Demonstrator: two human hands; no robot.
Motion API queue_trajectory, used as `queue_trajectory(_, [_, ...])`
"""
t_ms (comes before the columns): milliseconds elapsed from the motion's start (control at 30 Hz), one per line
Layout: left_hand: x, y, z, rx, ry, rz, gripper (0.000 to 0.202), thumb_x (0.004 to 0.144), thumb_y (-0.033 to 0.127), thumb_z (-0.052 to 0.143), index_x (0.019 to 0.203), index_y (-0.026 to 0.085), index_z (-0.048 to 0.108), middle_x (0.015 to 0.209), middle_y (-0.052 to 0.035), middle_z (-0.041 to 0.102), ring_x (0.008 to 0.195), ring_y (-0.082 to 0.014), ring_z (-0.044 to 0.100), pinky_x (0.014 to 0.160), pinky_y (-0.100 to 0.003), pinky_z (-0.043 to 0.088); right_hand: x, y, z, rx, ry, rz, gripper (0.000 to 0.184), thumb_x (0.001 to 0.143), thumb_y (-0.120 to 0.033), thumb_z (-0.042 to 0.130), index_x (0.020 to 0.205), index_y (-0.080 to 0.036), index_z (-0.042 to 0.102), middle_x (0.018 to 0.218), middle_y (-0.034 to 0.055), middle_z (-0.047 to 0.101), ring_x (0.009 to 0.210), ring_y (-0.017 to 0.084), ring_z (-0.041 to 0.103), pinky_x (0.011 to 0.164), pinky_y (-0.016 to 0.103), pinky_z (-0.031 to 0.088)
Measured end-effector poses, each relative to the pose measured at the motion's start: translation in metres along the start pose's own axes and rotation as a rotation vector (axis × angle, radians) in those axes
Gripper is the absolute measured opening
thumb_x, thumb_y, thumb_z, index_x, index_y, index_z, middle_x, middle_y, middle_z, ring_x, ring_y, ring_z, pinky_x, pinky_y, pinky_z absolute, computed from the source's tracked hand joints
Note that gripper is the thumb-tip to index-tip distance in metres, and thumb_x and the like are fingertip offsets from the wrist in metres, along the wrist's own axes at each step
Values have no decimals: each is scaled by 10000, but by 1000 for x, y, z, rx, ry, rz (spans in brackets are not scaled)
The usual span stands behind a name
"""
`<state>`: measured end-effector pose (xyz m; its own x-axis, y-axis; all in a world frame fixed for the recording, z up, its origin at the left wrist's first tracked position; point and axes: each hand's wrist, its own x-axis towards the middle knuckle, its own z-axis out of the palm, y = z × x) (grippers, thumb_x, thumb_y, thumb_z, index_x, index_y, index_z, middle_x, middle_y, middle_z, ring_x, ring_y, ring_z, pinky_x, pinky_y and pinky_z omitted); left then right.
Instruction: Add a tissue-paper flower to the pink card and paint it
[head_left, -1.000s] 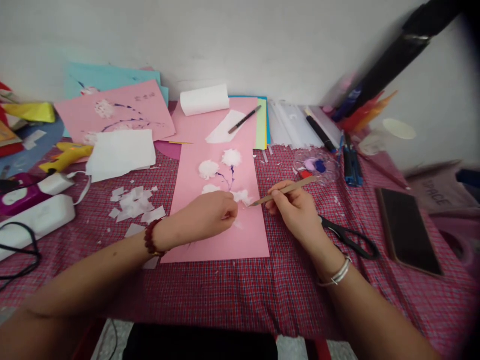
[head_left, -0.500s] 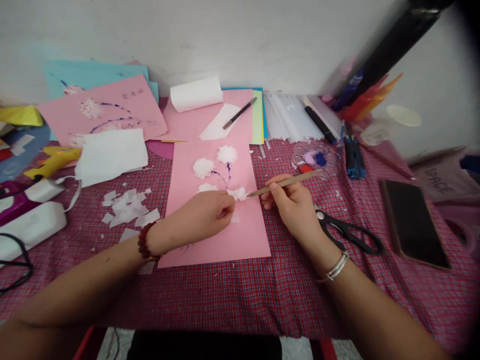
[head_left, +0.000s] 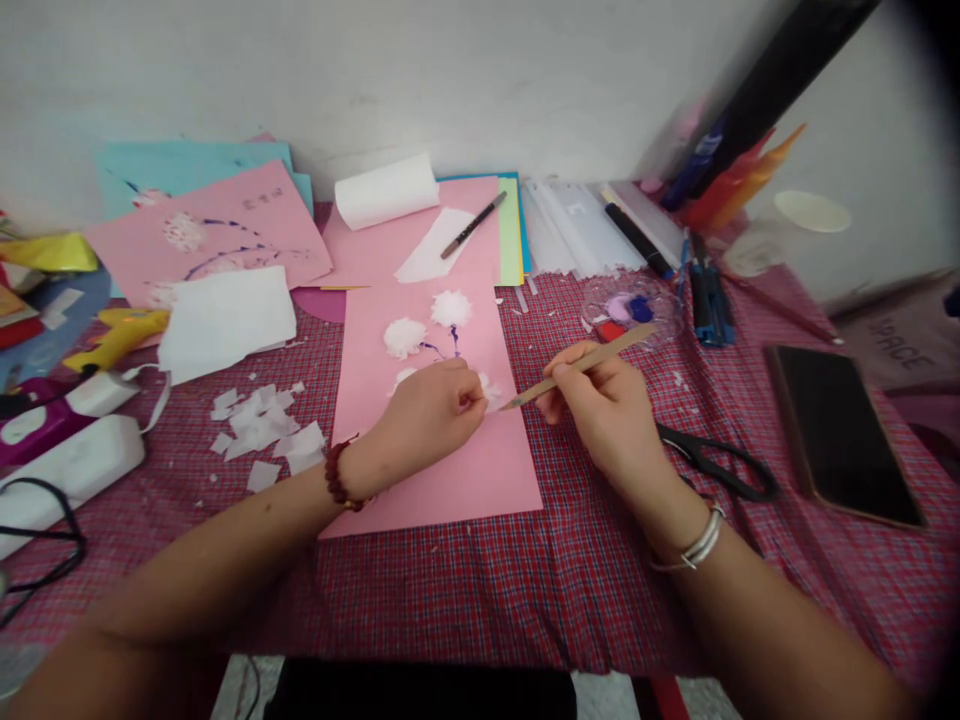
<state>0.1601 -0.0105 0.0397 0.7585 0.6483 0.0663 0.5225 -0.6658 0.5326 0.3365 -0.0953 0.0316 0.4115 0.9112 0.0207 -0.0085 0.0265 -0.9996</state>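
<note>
A pink sheet point(head_left: 442, 490) lies in front of me, with fluffy white paper flowers point(head_left: 451, 308) and dark purple painted stems on it. My left hand point(head_left: 439, 410) is over the sheet, fingers pinched beside a partly covered white flower point(head_left: 489, 388). Whatever is between those fingertips is hidden. In a pen-like grip, my right hand point(head_left: 607, 400) holds a flat wooden stick point(head_left: 592, 358) just right of the sheet. Its greyish tip points at my left fingertips. Black-handled scissors point(head_left: 724, 462) lie beside my right wrist, their blades partly covered.
Cut white paper squares point(head_left: 259, 420) lie to the left, near a power strip point(head_left: 82, 470) and a yellow glue gun point(head_left: 112, 335). A clear paint palette point(head_left: 630, 308), a cutter knife point(head_left: 709, 300) and a phone point(head_left: 844, 430) are on the right. A paper roll point(head_left: 386, 190) rests behind.
My left hand has shifted slightly right over the sheet. The stick has moved a little right and down with my right hand, still held. The view has shifted slightly.
</note>
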Motion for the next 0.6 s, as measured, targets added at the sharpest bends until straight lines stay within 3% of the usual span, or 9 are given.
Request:
queue_trajectory(367, [1, -3, 4, 93, 8, 46, 216, 872, 205, 543, 667, 159, 591, 729, -25, 582, 705, -137, 528, 620, -279, 385, -1, 8, 4, -285, -24, -95, 125, 899, -294, 514, 816, -214, 564, 639, 1, 659, 550, 138, 610, 525, 260, 455])
queue_trajectory(500, [3, -5, -6, -9, 142, -21, 118, 839, 281, 629, 833, 174, 578, 767, -5, 601, 684, -126, 528, 611, -274, 395, -1, 9, 4, -315, -35, -100, 130, 912, -295, 509, 826, -216, 566, 659, -1, 660, 533, 131, 599, 523, 260, 460])
queue_trajectory(600, [5, -12, -16, -117, 237, -117, 139, 837, 238, 589, 758, 190, 486, 675, 28, 543, 603, -101, 480, 564, -258, 373, -1, 11, 5, -260, -49, -76, 135, 916, -313, 521, 838, -215, 570, 689, -6, 663, 505, 114, 586, 494, 246, 461])
